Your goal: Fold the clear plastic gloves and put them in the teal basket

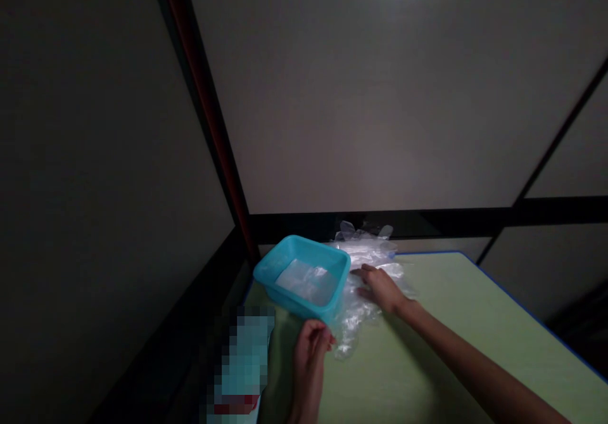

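A pile of clear plastic gloves (365,250) lies on the table beside a turquoise plastic basket (301,307), some with their finger shapes spread toward the wall. Inside the basket is a flat piece of clear plastic (304,279). My right hand (380,289) reaches over the pile from the right, fingers stretched out and thumb apart, at the gloves near the basket's right side. Just in front of the basket's near corner, my left hand (312,351) is closed with fingertips pinched together. Its fingertips are close to the nearest glove; what they hold is unclear.
The light green table (475,322) has a blue edge and stands against a pale panelled wall (380,126). A pixelated light-blue object (244,354) with a red part is at the table's left side. A dark red strip (209,101) runs up the wall corner.
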Demonstrator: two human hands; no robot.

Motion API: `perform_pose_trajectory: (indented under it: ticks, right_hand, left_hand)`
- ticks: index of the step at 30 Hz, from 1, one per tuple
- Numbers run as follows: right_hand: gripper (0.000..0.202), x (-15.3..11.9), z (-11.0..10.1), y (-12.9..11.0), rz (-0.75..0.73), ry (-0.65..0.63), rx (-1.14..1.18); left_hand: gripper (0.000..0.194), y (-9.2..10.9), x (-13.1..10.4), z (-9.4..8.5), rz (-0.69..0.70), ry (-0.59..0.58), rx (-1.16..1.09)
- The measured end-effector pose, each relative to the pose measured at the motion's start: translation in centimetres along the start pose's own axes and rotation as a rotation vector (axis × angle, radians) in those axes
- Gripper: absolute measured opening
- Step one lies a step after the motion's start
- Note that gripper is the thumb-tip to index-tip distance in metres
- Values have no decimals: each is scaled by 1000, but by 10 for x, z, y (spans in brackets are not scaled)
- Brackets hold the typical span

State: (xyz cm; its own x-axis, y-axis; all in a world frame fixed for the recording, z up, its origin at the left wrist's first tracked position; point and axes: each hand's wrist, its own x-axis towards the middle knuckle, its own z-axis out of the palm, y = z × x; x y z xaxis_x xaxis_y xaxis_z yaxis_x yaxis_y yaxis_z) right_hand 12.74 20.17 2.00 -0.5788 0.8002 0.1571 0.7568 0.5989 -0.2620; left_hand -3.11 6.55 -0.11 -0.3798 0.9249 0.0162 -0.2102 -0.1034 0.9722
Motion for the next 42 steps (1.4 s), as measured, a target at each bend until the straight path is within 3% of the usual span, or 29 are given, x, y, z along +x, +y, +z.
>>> perform_pose_trajectory:
  ticks: [2, 6, 10, 15, 17, 20, 25, 28, 30, 33, 36, 38, 39, 40, 42]
  right_hand:
    - [12, 3, 4, -5, -12, 9, 6]
    - [22, 6, -4, -7, 4, 152, 41]
    - [23, -3, -38, -3, 59, 393, 85]
    - [27, -40, -73, 3, 126, 658, 107]
    - [22, -61, -71, 8, 133, 747, 140]
    - [16, -94, -52, 21, 166, 816, 174]
    - [6, -137, -20, 38, 144, 722, 115]
    - [7, -148, -23, 26, -70, 415, 20]
    - [11, -151, -29, 8, -145, 261, 74]
    - [8, -159, -33, -18, -100, 39, 431]
    - [16, -166, -31, -24, 0, -135, 1072]
    - [25, -166, -30, -14, 100, -92, 1422]
    - [26, -163, -29, -6, 171, 8, 1501]
    - [26, -160, -29, 3, 219, 110, 1513]
    - [27, -154, -26, 21, 276, 120, 1432]
  left_hand:
    - [27, -4, -5, 5, 8, -80, 16]
    - [21, -8, -7, 8, -14, -158, 22]
    - [30, -11, -5, 4, -68, -183, -1]
    - [37, -15, -2, 3, -51, -206, -24]
    - [38, -16, -2, 4, -30, -192, -46]
    - [40, -17, 0, 5, -16, -174, -66]
    - [39, -17, -1, 6, 5, -169, -50]
    - [36, -16, -3, 7, 5, -190, -8]
    - [34, -15, -3, 8, 11, -202, 25]
    - [27, -14, -4, 9, 31, -206, 68]
    - [21, -13, -5, 10, 46, -230, 104]
    - [20, -12, -6, 10, 48, -246, 122]
    - [20, -11, -7, 10, 46, -250, 131]
    - [21, -11, -7, 10, 43, -254, 140]
    - [22, -11, -6, 10, 40, -260, 165]
